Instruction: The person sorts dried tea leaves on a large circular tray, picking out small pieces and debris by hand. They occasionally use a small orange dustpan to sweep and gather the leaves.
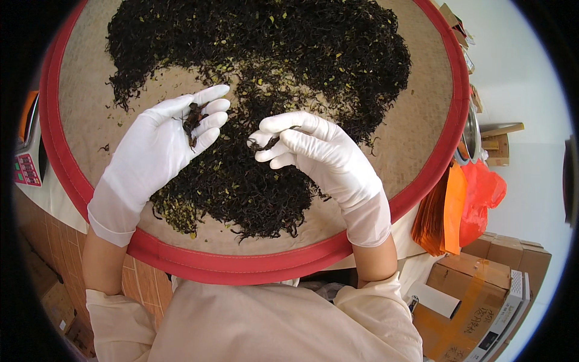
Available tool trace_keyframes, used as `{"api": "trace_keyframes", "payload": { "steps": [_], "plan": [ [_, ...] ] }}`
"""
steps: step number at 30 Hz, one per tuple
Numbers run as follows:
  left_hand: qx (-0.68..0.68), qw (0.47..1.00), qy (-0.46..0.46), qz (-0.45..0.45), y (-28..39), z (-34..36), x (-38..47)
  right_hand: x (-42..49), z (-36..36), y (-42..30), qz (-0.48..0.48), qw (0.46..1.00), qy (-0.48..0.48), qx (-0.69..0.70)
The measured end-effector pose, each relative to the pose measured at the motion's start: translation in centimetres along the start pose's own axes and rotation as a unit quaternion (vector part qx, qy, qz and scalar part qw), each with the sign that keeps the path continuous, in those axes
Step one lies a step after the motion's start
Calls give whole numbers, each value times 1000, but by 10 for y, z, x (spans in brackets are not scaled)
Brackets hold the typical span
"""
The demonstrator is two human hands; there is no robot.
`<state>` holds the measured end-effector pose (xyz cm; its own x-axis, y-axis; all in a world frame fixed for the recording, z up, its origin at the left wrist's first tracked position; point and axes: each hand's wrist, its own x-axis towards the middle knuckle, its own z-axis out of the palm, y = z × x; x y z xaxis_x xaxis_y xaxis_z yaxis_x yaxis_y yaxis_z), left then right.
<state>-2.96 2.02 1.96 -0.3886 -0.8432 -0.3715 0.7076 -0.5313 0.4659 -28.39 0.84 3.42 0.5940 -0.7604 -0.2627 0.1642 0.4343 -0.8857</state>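
White gloves cover both my hands above a wide round tray with a red fabric rim [235,269]. My left hand [154,135] is palm up, holding a small clump of dark dried leaves [193,120] against its fingers. Between the thumb and fingers of my right hand [323,145] are a few twisted dark leaf strands [271,144]. Below and between the hands lies a near heap of dark twisted leaves [262,194], resembling dried tea. It joins a larger dark leaf pile [253,36] at the far side. Yellow-green bits [181,217] are scattered through both.
A scale with a red keypad [28,169] stands left of the tray. To the right are a stack of orange bags or envelopes [434,217], a red plastic bag [484,199] and a round metal vessel [471,133]. Taped cardboard boxes [475,271] sit at lower right.
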Motion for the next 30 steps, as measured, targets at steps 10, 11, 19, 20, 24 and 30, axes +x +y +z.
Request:
{"api": "trace_keyframes", "payload": {
  "steps": [10, 11, 19, 20, 24, 30],
  "plan": [
    [6, 1000, -1, -4, 0, 2, -1, -1, 3, -1, -94, 974, 71, -193],
    [5, 1000, -19, -13, 0, 2, 1, 0, -1, 4, -166, 917, 99, -350],
    [-24, 996, -64, -64, -11, 3, -1, 16, 21, 2, -360, 753, 89, -543],
    [-37, 994, -68, -72, -13, 4, -1, 20, 25, 6, -367, 733, 85, -566],
    [-19, 994, -48, -94, -12, 7, 0, 24, 29, 20, -371, 715, 140, -576],
    [-8, 999, -29, -45, -4, 2, -1, 13, 0, 12, -240, 861, 201, -400]
  ]
}}
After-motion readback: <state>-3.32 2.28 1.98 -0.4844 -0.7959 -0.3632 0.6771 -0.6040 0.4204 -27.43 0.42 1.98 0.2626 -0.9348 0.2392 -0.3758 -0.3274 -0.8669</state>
